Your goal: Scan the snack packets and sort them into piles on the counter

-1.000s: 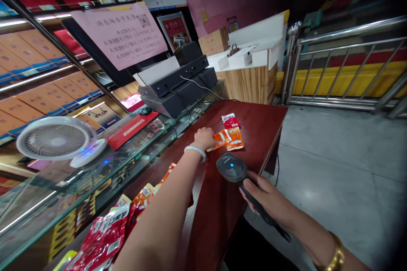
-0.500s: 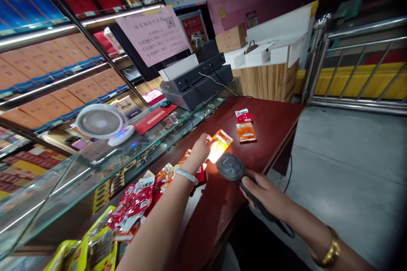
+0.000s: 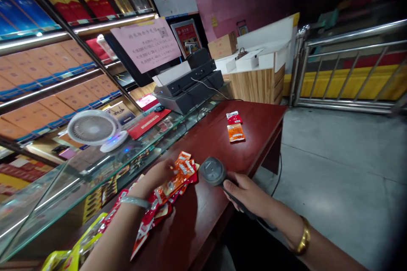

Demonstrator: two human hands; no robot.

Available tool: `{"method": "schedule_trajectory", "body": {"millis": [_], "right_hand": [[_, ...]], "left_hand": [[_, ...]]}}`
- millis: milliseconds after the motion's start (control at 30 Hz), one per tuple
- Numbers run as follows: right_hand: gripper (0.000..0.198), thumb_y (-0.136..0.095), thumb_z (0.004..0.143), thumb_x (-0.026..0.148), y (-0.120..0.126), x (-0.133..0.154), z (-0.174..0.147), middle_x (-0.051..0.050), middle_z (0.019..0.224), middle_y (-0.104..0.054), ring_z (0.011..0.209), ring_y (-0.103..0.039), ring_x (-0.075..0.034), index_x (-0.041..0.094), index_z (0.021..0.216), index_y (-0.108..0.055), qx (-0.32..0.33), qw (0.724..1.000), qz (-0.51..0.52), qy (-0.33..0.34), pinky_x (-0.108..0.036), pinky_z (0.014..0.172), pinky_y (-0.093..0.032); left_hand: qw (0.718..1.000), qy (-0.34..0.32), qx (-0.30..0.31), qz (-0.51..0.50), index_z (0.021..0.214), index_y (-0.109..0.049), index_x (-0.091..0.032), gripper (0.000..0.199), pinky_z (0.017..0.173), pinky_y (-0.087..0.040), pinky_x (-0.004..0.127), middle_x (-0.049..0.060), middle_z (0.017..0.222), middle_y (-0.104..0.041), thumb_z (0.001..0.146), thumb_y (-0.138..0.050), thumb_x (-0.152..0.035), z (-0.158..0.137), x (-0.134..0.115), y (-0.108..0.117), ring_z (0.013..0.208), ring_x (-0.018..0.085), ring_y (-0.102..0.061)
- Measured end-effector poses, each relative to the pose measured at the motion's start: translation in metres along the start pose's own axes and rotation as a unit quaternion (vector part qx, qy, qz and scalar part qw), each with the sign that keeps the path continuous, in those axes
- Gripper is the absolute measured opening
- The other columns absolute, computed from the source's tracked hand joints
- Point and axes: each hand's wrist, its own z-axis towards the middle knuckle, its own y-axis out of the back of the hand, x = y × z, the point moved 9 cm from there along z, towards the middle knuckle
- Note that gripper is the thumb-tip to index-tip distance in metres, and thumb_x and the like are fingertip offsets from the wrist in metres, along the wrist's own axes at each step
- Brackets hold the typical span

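My right hand (image 3: 243, 192) is wrapped around the handle of a dark handheld barcode scanner (image 3: 213, 171), its head tilted over the table. With fingers curled, my left hand (image 3: 163, 174) grips the edge of an orange snack packet (image 3: 178, 181) on top of a heap of red and orange packets. My left wrist and hand hide part of this heap. Farther back on the reddish-brown table (image 3: 210, 139) lie a red snack packet (image 3: 234, 117) and another orange packet (image 3: 235, 133), close together. Yellow packets (image 3: 74, 258) show at the lower left.
A glass display counter (image 3: 47, 203) runs along the left, with a white fan (image 3: 93, 128) and a red folder (image 3: 149, 123) on it. A dark cash drawer (image 3: 190, 89) and a paper-covered monitor (image 3: 146, 44) stand behind. Metal railings (image 3: 346, 67) are at the right.
My left hand has moved from the scanner's light back left to the heap, with an orange packet at its fingers. The bright scanner light on the packet is gone. The view has shifted slightly.
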Motion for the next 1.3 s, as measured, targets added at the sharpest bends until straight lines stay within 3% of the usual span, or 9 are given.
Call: {"method": "schedule_trajectory", "body": {"millis": [67,133,233,367,533,633,833,1067,1300], "right_hand": [[0.052,-0.046,0.09,0.071,0.008,-0.002,0.0,0.006,0.058,-0.051,0.042,-0.049,-0.01,0.02,0.09,-0.053,-0.01,1.0,0.004,0.0,-0.021,0.042,-0.037],[0.051,-0.045,0.091,0.07,0.019,-0.003,-0.001,0.007,0.058,-0.052,0.041,-0.048,-0.009,0.02,0.09,-0.053,-0.023,1.0,0.007,-0.001,-0.021,0.041,-0.036],[0.05,-0.045,0.092,0.069,0.038,-0.005,-0.005,0.007,0.058,-0.051,0.041,-0.047,-0.009,0.02,0.092,-0.054,-0.051,0.999,0.01,-0.006,-0.02,0.041,-0.036],[0.049,-0.046,0.092,0.068,0.067,-0.006,-0.013,0.007,0.06,-0.052,0.043,-0.047,-0.008,0.02,0.092,-0.055,-0.1,0.995,0.016,-0.006,-0.02,0.043,-0.037],[0.052,-0.051,0.088,0.071,0.102,-0.014,-0.023,0.006,0.063,-0.053,0.045,-0.047,-0.008,0.02,0.097,-0.056,-0.159,0.986,0.041,-0.025,-0.021,0.044,-0.039],[0.051,-0.051,0.088,0.071,0.116,-0.018,-0.024,0.007,0.062,-0.052,0.043,-0.047,-0.008,0.021,0.095,-0.055,-0.171,0.983,0.053,-0.035,-0.02,0.042,-0.038],[0.05,-0.051,0.089,0.07,0.134,-0.01,-0.01,0.007,0.061,-0.053,0.041,-0.047,-0.007,0.02,0.081,-0.051,-0.169,0.983,0.076,-0.008,-0.019,0.04,-0.037],[0.053,-0.052,0.087,0.071,0.132,-0.008,0.007,0.006,0.06,-0.053,0.038,-0.046,-0.005,0.02,0.076,-0.05,-0.145,0.983,0.112,-0.017,-0.017,0.036,-0.035],[0.051,-0.05,0.09,0.069,0.118,-0.012,0.014,0.007,0.06,-0.052,0.039,-0.045,-0.005,0.019,0.078,-0.051,-0.112,0.988,0.107,-0.006,-0.016,0.037,-0.035]], "left_hand": [[0.998,0.027,-0.008,0.058,0.101,-0.069,-0.023,0.028,0.083,-0.048,0.032,0.007,0.105,-0.073,0.076,-0.067,-0.034,0.0,0.004,0.01,0.097,0.025,-0.067],[0.993,0.043,-0.057,0.096,0.108,-0.069,-0.025,0.035,0.085,-0.047,0.036,0.009,0.111,-0.072,0.077,-0.068,-0.042,0.007,-0.016,0.023,0.104,0.029,-0.065],[0.988,-0.021,-0.136,0.072,0.113,-0.068,-0.023,0.042,0.087,-0.047,0.035,0.012,0.116,-0.071,0.086,-0.057,-0.054,0.025,-0.092,0.029,0.108,0.029,-0.064],[0.977,-0.094,-0.191,0.003,0.121,-0.065,-0.022,0.05,0.094,-0.045,0.034,0.012,0.123,-0.068,0.09,-0.051,-0.059,0.056,-0.197,0.012,0.115,0.026,-0.061],[0.977,-0.033,-0.211,-0.013,0.114,-0.065,-0.013,0.071,0.098,-0.042,0.047,0.022,0.124,-0.063,0.086,-0.039,-0.073,0.091,-0.252,-0.012,0.12,0.037,-0.054],[0.979,-0.02,-0.202,-0.011,0.117,-0.061,-0.012,0.076,0.1,-0.04,0.049,0.024,0.129,-0.059,0.079,-0.048,-0.076,0.101,-0.258,-0.016,0.124,0.038,-0.051],[0.993,-0.044,-0.107,-0.004,0.114,-0.055,-0.018,0.049,0.093,-0.04,0.042,0.016,0.115,-0.069,0.079,-0.067,-0.05,0.093,-0.241,-0.023,0.115,0.032,-0.062],[0.993,-0.029,-0.11,-0.021,0.111,-0.05,-0.021,0.045,0.087,-0.04,0.035,0.011,0.109,-0.073,0.082,-0.067,-0.051,0.064,-0.206,-0.023,0.107,0.028,-0.068],[0.992,-0.017,-0.122,-0.001,0.113,-0.05,-0.02,0.049,0.087,-0.04,0.034,0.011,0.107,-0.073,0.079,-0.071,-0.049,0.046,-0.198,-0.022,0.106,0.027,-0.068]]}}
